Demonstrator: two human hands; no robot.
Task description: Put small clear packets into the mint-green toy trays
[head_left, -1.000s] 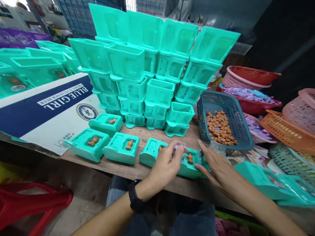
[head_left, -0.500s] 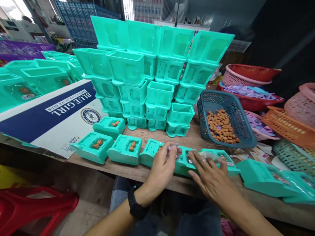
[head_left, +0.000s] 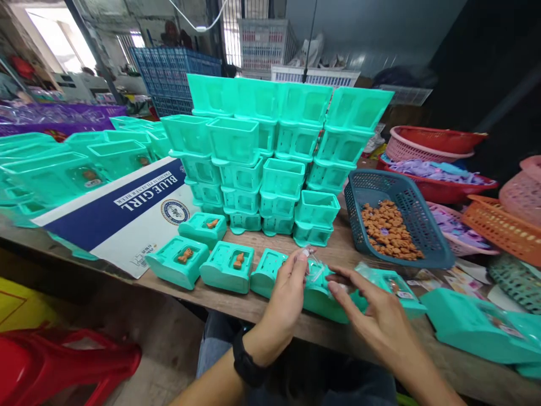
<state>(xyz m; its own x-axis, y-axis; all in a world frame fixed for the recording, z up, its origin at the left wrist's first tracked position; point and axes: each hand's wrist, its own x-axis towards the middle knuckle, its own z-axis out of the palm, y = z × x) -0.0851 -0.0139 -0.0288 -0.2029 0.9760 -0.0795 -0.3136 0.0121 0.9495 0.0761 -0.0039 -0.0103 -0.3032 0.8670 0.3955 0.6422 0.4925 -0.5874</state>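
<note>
From the head view, your left hand (head_left: 287, 290) pinches a clear plastic piece (head_left: 313, 264) over the teal tray (head_left: 325, 290) at the counter (head_left: 253, 307) edge, its long axis running left-right. Your right hand (head_left: 374, 316), open, has drawn back from half a second ago, fingertips touching the tray.

Glossy teal plastic tray (head_left: 321, 293) on matt wooden table (head_left: 262, 307)

At the left of the frame, a flattened cardboard box (head_left: 127, 217) is showing "BLUE GIRL" in white letters on its blue band, upside down; the smaller print beside it and its round seal are staying unreadable.
</note>
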